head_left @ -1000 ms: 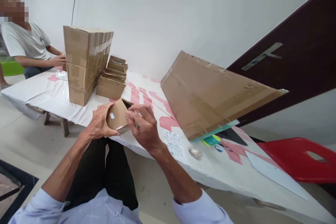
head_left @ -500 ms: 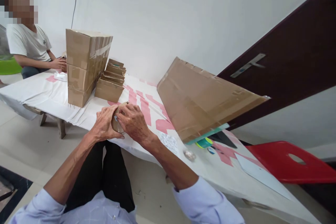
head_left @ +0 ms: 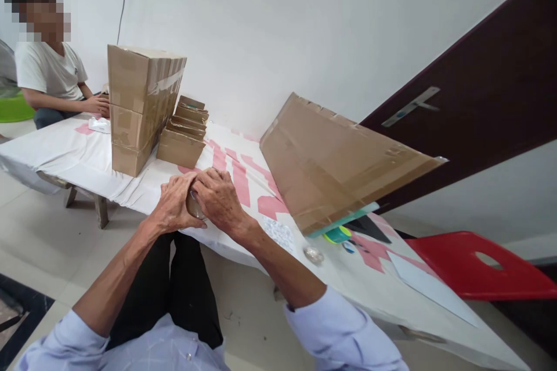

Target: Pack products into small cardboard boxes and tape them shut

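Over the near edge of the table, my left hand (head_left: 176, 203) is wrapped round a small brown rounded thing (head_left: 194, 208), its thumb below it. Part of its surface is shiny, but the fingers hide most of it, so I cannot tell its exact kind. From the other side my right hand (head_left: 220, 200) presses on its top, fingers bent and close together. Both hands meet at this thing, close to each other. Just beyond them stands a row of open cardboard boxes (head_left: 178, 148).
Tall stacked cartons (head_left: 128, 110) stand at the left, with a seated person (head_left: 50, 75) beyond. A large cardboard sheet (head_left: 335, 168) leans on the right. Near it lie a green tape roll (head_left: 337, 235), a small shiny round thing (head_left: 313, 255) and a white board (head_left: 430, 287). A red chair (head_left: 483, 266) adjoins the table.
My right fingers have shifted slightly over the brown thing, covering the small pale label that showed before. My left hand keeps its hold. The view has moved only a little.
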Motion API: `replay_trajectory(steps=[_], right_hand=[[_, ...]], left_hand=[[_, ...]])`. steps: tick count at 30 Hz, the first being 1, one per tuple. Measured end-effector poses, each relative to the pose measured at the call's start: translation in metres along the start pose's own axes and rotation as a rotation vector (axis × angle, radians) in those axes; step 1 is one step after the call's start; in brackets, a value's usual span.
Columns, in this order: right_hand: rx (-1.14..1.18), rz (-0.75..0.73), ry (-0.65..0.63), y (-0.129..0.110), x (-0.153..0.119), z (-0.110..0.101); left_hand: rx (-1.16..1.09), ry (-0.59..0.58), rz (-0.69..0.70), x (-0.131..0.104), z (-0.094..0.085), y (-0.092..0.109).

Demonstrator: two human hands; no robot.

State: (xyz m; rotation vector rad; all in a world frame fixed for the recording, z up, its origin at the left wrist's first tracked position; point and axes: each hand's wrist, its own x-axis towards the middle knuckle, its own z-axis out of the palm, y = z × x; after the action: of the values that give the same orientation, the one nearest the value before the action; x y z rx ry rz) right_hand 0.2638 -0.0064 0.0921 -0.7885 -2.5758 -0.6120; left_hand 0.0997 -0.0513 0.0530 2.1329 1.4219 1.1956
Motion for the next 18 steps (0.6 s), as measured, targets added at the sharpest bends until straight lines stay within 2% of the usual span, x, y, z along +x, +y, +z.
replay_trajectory(steps=[18], right_hand=[[-0.069,-0.023,-0.015,0.0014,0.0039,0.0014]], left_hand=[[0.028,-0.006,0.008,0.0024,0.002,-0.0036]])
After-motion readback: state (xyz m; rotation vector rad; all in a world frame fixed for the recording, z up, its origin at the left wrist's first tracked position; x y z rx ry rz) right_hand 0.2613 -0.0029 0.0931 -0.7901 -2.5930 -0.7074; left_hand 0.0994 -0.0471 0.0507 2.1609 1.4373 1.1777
